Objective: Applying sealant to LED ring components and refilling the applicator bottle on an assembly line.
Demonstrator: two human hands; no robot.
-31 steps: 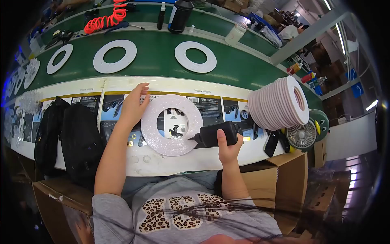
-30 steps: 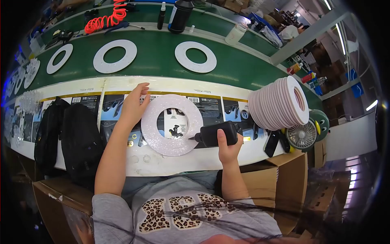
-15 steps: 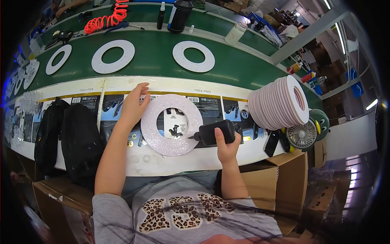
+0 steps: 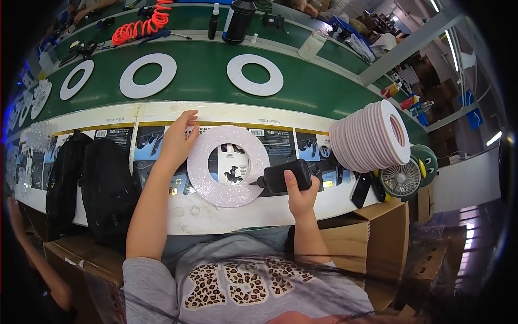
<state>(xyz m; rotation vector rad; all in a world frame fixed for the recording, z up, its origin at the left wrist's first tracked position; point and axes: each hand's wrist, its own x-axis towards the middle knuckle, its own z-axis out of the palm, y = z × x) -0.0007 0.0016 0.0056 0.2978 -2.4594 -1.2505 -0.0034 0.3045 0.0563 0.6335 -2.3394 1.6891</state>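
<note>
A white, glittery flat ring (image 4: 208,186) lies on the printed table covering in front of me. My right hand (image 4: 303,195) is wrapped round a black squeeze bottle (image 4: 283,177), tilted so that its narrow nozzle meets or hovers just over the ring's lower right face; actual contact cannot be made out. At the ring's upper left edge rests my left hand (image 4: 181,137), fingers stretched out and thumb apart, holding nothing. To the right, a stack of similar rings (image 4: 367,137) leans on its side.
Beyond the table runs a green conveyor belt (image 4: 199,70) carrying several white rings (image 4: 254,75). Black bags (image 4: 108,189) sit at left. A small fan (image 4: 400,178) and a dark phone (image 4: 361,190) lie at right. Cardboard boxes (image 4: 345,243) stand below. Another person's arm (image 4: 40,259) shows lower left.
The rings on the green belt have shifted slightly left. A dark object has appeared at the far back, and another person's arm at lower left. Both my hands and the bottle look still.
</note>
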